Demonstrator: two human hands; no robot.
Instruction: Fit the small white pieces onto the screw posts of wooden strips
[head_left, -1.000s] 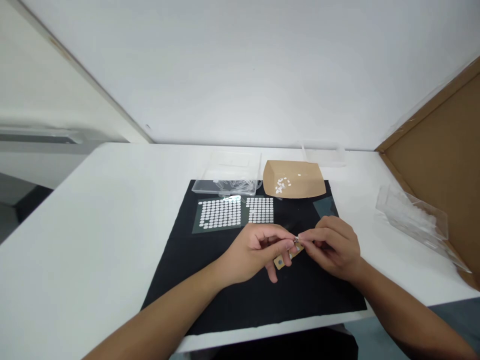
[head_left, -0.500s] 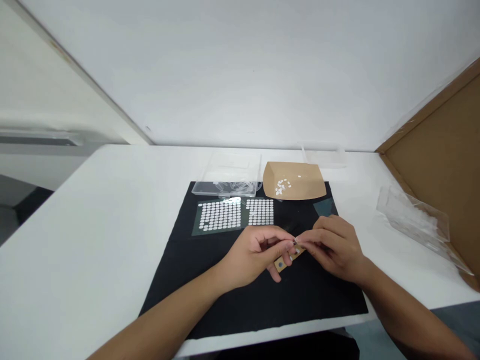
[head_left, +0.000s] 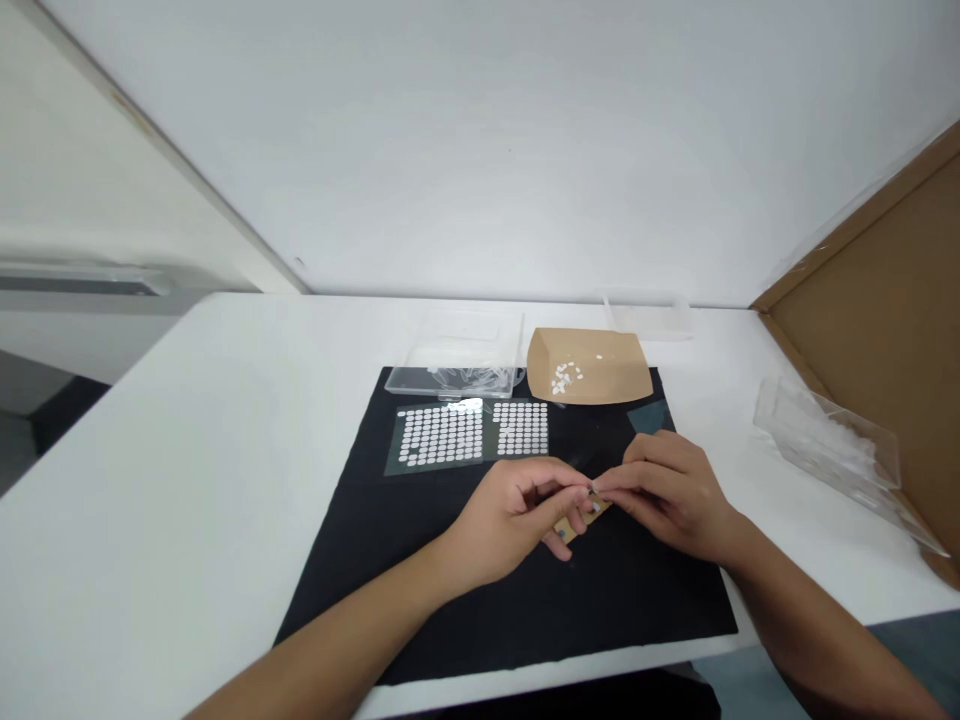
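Observation:
My left hand point(head_left: 517, 512) is closed, thumb and forefinger pinched at a tiny piece whose kind does not show. Its fingertips meet those of my right hand point(head_left: 673, 492), which is also closed in a pinch at the same spot. Just under the fingers is a small tan strip point(head_left: 571, 528) with a dark round spot and white bits on it. The left fingers partly cover the strip, and I cannot tell whether they grip it. Beyond the hands, two clear sheets of white round stickers point(head_left: 442, 435) lie on the black mat point(head_left: 450, 640).
Behind the sheets stands a clear plastic box point(head_left: 457, 350) with thin clear pieces inside. Beside it, a tan paper tray point(head_left: 619, 375) holds small white pieces. Clear bags point(head_left: 832, 440) lie at the right, near a cardboard box point(head_left: 885, 300). A translucent container point(head_left: 652, 318) stands at the back.
The hands have shifted very slightly, with the left fingers covering more of the tan strip. Both pinches still meet at the same place. The whole view has moved a little.

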